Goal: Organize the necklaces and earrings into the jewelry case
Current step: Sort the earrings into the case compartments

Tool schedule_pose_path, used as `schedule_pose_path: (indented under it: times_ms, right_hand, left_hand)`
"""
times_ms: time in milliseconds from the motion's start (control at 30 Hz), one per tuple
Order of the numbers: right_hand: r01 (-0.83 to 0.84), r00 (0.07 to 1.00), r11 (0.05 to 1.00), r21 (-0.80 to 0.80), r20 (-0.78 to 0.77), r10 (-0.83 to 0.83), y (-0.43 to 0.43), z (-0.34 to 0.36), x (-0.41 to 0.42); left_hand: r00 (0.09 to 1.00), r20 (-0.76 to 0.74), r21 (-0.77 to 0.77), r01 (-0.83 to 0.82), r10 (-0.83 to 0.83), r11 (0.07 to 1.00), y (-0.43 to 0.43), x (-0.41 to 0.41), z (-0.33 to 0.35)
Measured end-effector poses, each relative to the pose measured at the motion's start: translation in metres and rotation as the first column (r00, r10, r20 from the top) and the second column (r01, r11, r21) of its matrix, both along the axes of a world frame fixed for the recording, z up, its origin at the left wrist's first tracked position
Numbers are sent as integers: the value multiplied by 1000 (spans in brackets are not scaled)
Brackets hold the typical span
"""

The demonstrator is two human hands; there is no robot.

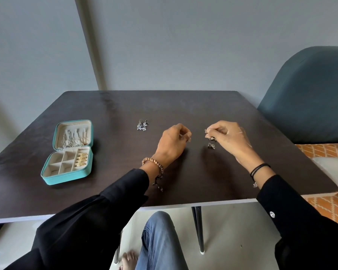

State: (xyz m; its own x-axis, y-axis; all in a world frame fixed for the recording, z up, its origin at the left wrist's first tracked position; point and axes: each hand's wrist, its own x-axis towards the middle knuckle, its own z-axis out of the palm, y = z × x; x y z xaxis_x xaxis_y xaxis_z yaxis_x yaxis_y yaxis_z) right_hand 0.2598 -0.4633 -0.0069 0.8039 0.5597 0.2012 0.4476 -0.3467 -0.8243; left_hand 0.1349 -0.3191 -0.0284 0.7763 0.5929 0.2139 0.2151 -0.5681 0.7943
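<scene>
An open teal jewelry case (47,177) lies on the left of the dark table (109,149). Its lid holds silver necklaces (71,141); gold earrings (82,159) fill the right-hand slots of its base. A pair of silver dangling earrings (142,125) lies on the table beyond the middle. My right hand (229,140) pinches a rose-gold earring (208,135) just above the table. A small silver earring (211,145) lies right below it. My left hand (173,142) has curled fingers that pinch something tiny near the fingertips; I cannot tell what it is.
A teal upholstered chair (308,98) stands past the table's right corner. An orange patterned fabric (324,150) lies to the right of the table. A grey wall runs behind the far edge. My knee and a table leg (198,228) show under the near edge.
</scene>
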Motion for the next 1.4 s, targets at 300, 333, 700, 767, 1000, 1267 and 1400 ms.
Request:
schedule_pose_path:
  times_ms: [300, 333, 700, 767, 1000, 1267, 1400]
  right_hand:
    - [-101, 980, 989, 104, -162, 117, 9, 17, -29]
    - [-121, 973, 985, 120, -184, 141, 11, 18, -34]
    - [-266, 906, 945, 189, -285, 312, 36, 7, -75]
    - [-271, 904, 944, 185, -289, 316, 41, 2, -82]
    - [-179, 903, 947, 267, -339, 266, 52, -4, -99]
    - [-190, 920, 948, 255, -292, 263, 67, -3, -114]
    - [-218, 890, 942, 256, -344, 299, 72, -3, -118]
  left_hand:
    - [986, 167, -164, 20, 8, 986, 5, -31, 21]
    - [983, 182, -224, 39, 2, 974, 6, -34, 22]
    - [971, 235, -495, 90, 34, 865, 6, -80, 21]
    - [970, 236, -511, 78, 52, 856, 6, -85, 17]
    - [959, 254, -543, 31, 129, 839, 10, -99, 12]
    - [940, 276, -503, -38, 202, 863, 15, -108, 5]
    - [933, 288, -499, -45, 215, 865, 21, -114, 2]
